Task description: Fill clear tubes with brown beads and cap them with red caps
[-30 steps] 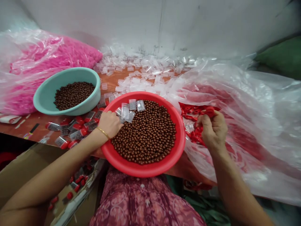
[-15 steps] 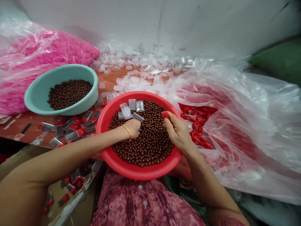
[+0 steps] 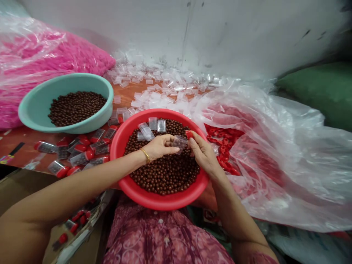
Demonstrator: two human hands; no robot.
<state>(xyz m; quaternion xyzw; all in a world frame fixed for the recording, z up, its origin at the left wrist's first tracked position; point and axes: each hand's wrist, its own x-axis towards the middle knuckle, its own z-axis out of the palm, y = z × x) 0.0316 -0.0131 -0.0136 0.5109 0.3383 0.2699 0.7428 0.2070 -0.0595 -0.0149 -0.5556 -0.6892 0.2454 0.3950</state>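
Over the red basin (image 3: 162, 203) my left hand (image 3: 161, 147) grips a small clear plastic box (image 3: 180, 143) between thumb and fingers. My right hand (image 3: 202, 151) pinches a red cap (image 3: 189, 135) close beside the box's right end; whether the two touch I cannot tell. Brown beads (image 3: 165, 176) fill much of the basin below both hands. Several other clear boxes (image 3: 145, 131) lie on the beads at the far side, just beyond my left hand.
A turquoise basin (image 3: 30, 112) of brown beads stands left, with red-capped boxes (image 3: 79, 157) before it. Clear boxes (image 3: 176, 84) cover the table's back. At right lies a plastic bag (image 3: 264, 121) with red caps (image 3: 224, 146); a pink-filled bag (image 3: 68, 51) is far left.
My left hand has come up out of the beads and moved right, now holding a clear box near my right hand. The red cap stays in my right hand.
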